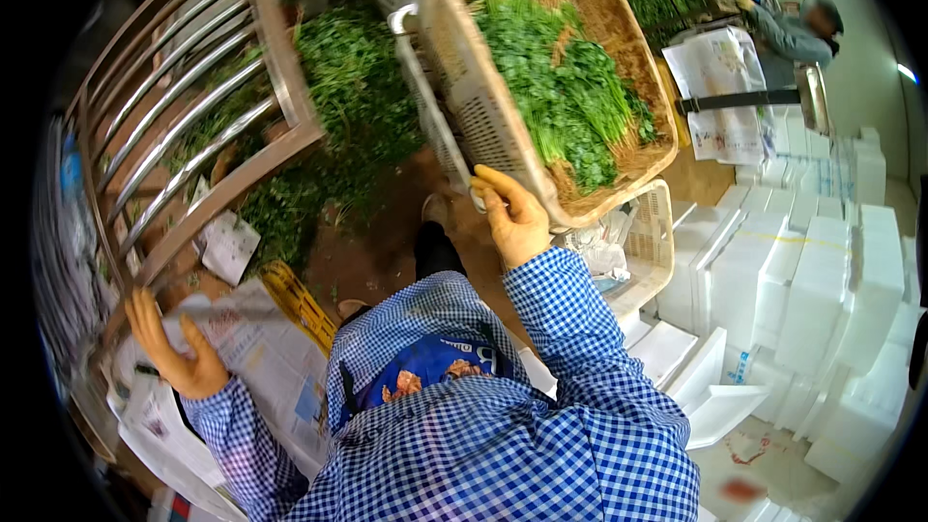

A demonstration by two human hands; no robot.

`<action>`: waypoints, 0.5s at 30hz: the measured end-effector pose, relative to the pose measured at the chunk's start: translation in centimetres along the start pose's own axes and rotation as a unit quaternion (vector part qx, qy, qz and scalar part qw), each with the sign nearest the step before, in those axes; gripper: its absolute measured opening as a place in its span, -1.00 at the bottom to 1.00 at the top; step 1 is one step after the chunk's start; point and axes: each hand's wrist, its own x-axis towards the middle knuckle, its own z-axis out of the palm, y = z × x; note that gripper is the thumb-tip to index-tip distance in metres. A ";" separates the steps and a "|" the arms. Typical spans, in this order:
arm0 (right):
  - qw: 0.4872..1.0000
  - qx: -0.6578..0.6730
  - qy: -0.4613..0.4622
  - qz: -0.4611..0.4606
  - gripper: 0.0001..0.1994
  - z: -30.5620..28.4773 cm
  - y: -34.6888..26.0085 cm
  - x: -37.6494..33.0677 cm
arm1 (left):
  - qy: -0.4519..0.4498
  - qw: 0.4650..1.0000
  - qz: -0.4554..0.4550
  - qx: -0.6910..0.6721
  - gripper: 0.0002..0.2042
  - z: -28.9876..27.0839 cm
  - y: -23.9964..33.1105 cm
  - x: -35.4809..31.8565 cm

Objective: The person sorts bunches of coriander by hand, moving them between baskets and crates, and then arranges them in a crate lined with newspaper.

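My right hand is closed around the lower end of a pale tubular frame, which runs along the left side of a plastic crate. The knuckles are close to that crate, a large beige one with slotted walls. Bundles of leafy green herbs with brown roots lie inside it. On the left, my left hand is open, its fingers stretched out and its thumb apart. Its fingertips are by the near corner of a brown metal rack with shiny bars; whether they touch it I cannot tell. Newspaper sheets lie beside this hand.
Loose greens are strewn over the floor between rack and crate. A yellow plastic piece lies near my legs. Another crate stands right of my right hand. White foam boxes are stacked at right; a person is beyond.
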 end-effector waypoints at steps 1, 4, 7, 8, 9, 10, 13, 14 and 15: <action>0.998 -0.042 0.044 -0.016 -0.69 -2.1 1.0 1.1 | -0.017 1.000 0.010 -0.015 -0.53 2.7 2.3 3.0; 0.981 -0.143 0.134 0.013 -0.65 -9.5 5.5 6.0 | -0.044 0.991 0.121 -0.033 -0.51 10.7 9.4 10.8; 0.919 -0.371 0.118 0.057 -0.33 -17.5 7.6 11.4 | -0.092 0.988 0.122 0.020 -0.47 17.5 13.1 15.9; 0.891 -0.424 0.105 0.124 -0.20 -19.8 8.1 13.3 | -0.109 0.987 0.113 0.042 -0.46 19.4 13.7 17.5; 0.866 -0.476 0.068 0.134 0.07 -22.6 10.7 15.2 | -0.136 0.980 0.114 0.088 -0.44 20.8 13.5 18.2; 0.838 -0.519 0.038 0.162 0.12 -23.7 11.9 17.1 | -0.183 0.975 0.074 0.101 -0.45 21.4 12.9 18.4; 0.755 -0.592 -0.065 0.276 0.34 -26.4 14.4 22.4 | -0.204 0.970 0.084 0.106 -0.49 21.3 13.3 18.7; 0.781 -0.531 -0.078 0.320 0.35 -27.3 14.8 23.7 | -0.203 0.971 0.081 0.100 -0.50 21.1 13.6 18.6; 0.785 -0.522 -0.089 0.323 0.35 -27.6 14.4 24.5 | -0.200 0.972 0.077 0.098 -0.52 20.7 13.4 18.3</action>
